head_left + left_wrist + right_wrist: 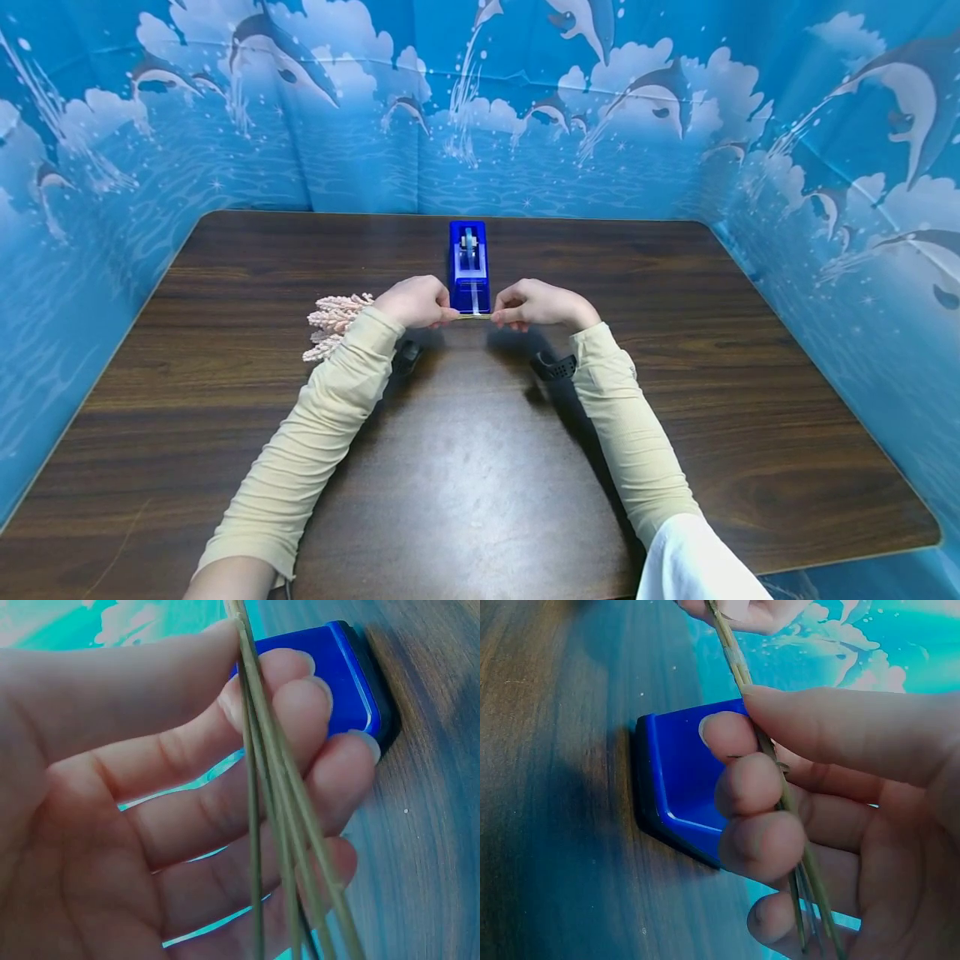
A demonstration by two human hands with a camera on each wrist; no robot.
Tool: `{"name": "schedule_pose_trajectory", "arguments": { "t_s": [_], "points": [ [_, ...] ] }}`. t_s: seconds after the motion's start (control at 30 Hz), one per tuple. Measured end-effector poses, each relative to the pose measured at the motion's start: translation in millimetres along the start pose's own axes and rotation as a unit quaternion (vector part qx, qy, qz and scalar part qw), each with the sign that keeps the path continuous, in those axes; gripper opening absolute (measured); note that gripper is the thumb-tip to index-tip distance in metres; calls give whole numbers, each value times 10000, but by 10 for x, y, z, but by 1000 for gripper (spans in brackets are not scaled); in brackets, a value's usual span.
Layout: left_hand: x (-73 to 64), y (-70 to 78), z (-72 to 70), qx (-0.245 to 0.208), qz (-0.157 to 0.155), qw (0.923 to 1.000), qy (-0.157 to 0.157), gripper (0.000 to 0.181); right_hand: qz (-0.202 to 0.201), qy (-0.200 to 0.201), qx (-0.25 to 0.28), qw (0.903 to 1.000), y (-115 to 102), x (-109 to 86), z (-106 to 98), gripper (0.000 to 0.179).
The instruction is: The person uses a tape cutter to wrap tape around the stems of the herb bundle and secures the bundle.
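A bunch of thin green-brown stems [474, 317] runs sideways between both hands, right at the front end of a blue tape dispenser [459, 293]. My left hand [416, 302] pinches the stems [259, 705] between thumb and fingertips. Pale pink flower sprigs [333, 321] stick out to the left behind that wrist. At the other end, my right hand [543, 304] holds the stems [761, 739] between thumb and curled fingers. Between the hands, a shiny clear band of tape [736, 658] lies on the stems. A tape strip [474, 293] extends down the dispenser's front.
The dark wood table [465, 467] reaches around on all sides. Behind it hangs a blue curtain [360, 158] printed with dolphins. Black wrist straps [553, 367] show below the hands.
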State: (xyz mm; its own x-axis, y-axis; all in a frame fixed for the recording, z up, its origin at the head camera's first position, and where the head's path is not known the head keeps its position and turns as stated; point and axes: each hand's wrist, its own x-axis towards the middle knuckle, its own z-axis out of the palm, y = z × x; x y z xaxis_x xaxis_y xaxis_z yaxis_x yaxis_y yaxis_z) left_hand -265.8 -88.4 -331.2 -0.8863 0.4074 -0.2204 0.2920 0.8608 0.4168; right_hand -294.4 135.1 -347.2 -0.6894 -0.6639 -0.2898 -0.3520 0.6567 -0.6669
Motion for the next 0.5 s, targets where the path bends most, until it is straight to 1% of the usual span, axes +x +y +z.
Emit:
{"name": "schedule_pose_trajectory", "arguments": {
  "t_s": [0.13, 0.27, 0.37, 0.5],
  "points": [
    [2, -11, -6, 18, -45, 10000, 84, 29, 15, 30, -14, 10000, -5, 1, 8, 25],
    [-4, -12, -19, 36, -46, 9998, 176, 25, 80, 95, 204, 9997, -14, -6, 16, 33],
    [-3, -15, -19, 7, -63, 9999, 155, 25, 138, 107, 347, 9992, -18, -16, 15, 36],
    [3, -21, -15, -84, -148, 9998, 76, 24, 196, 126, 327, 9992, -19, -14, 8, 32]
  ]
}}
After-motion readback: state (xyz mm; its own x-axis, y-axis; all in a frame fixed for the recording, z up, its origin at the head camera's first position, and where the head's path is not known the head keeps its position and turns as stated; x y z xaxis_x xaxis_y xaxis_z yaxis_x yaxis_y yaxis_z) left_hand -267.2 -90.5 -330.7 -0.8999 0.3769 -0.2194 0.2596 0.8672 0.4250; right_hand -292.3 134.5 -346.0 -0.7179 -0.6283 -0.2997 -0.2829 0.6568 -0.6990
